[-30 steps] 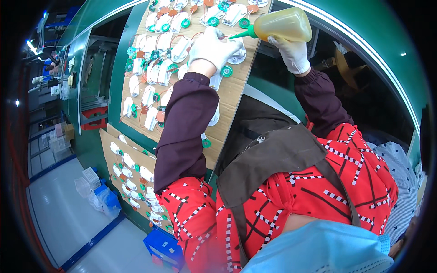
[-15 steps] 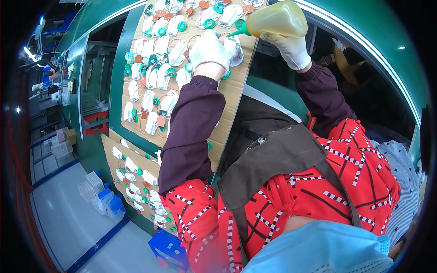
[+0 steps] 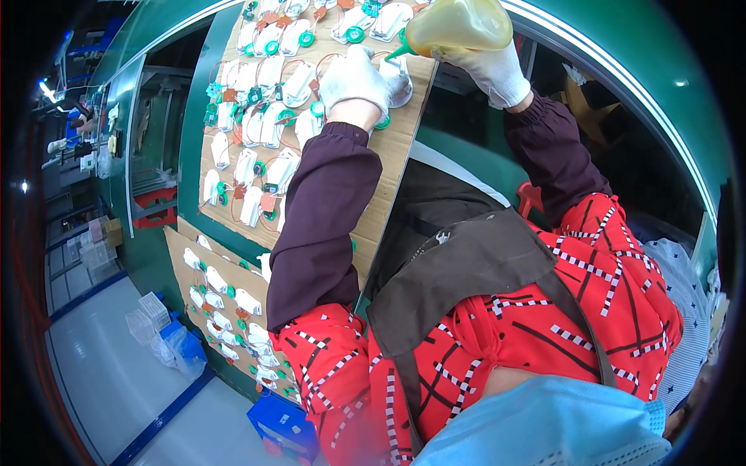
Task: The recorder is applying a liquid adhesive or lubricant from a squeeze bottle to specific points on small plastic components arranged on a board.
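Observation:
My right hand (image 3: pixel 491 74), in a white glove, grips a translucent squeeze bottle (image 3: pixel 460 25) of yellowish liquid. Its green nozzle (image 3: pixel 399 51) slants down to the left, its tip at the upper end of a white plastic housing (image 3: pixel 397 82). My gloved left hand (image 3: pixel 354 81) is closed beside that housing, resting over the cardboard sheet (image 3: pixel 381 175); its fingertips, and whatever they hold, are hidden. Thin red wires loop near its fingers. Around it on the cardboard lie several white housings with green round parts (image 3: pixel 306 39) and small orange-brown pieces.
A second cardboard sheet (image 3: pixel 183 247) with similar white parts lies nearer, left of my left arm. Both sheets rest on a green surface (image 3: pixel 189 185). Below on the floor stand a blue box (image 3: pixel 281 426) and clear plastic containers (image 3: pixel 148 317). A red stool (image 3: pixel 530 198) shows beside my right sleeve.
The view has shifted slightly, so the cardboard sheets sit a little farther left and up. The bottle has moved slightly left with my right hand; its nozzle stays at the same housing.

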Motion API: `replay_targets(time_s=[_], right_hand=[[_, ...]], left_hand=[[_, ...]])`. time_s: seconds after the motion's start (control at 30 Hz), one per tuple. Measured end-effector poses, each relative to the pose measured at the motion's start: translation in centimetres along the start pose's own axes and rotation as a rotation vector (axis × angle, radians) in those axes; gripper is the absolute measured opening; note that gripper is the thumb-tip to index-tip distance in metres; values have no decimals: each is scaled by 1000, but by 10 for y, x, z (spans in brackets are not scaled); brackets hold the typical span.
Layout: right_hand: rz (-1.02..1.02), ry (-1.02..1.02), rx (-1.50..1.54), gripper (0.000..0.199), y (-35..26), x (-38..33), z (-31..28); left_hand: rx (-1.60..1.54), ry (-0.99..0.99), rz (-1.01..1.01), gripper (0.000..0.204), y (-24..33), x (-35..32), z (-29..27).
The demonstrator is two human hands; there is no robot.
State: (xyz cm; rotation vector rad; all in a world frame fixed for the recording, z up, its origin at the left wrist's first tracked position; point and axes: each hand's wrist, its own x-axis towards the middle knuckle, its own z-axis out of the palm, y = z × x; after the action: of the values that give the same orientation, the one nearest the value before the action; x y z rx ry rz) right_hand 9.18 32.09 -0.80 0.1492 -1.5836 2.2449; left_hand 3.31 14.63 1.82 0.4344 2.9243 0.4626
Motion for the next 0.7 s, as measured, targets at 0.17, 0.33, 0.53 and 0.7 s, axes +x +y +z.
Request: replay_targets(time_s=[0.17, 0.33, 0.53, 0.7], right_hand=[[10, -6, 12, 71, 0, -3, -3], [-21, -62, -11, 69, -5, -1, -6], [41, 5, -47, 71, -14, -4, 0], [-6, 21, -313, 47, 2, -7, -29]], left_hand=[[17, -4, -5, 59, -3, 3, 1], [10, -12, -15, 67, -1, 5, 4], [14, -12, -43, 66, -3, 5, 3], [11, -34, -7, 63, -2, 3, -1]])
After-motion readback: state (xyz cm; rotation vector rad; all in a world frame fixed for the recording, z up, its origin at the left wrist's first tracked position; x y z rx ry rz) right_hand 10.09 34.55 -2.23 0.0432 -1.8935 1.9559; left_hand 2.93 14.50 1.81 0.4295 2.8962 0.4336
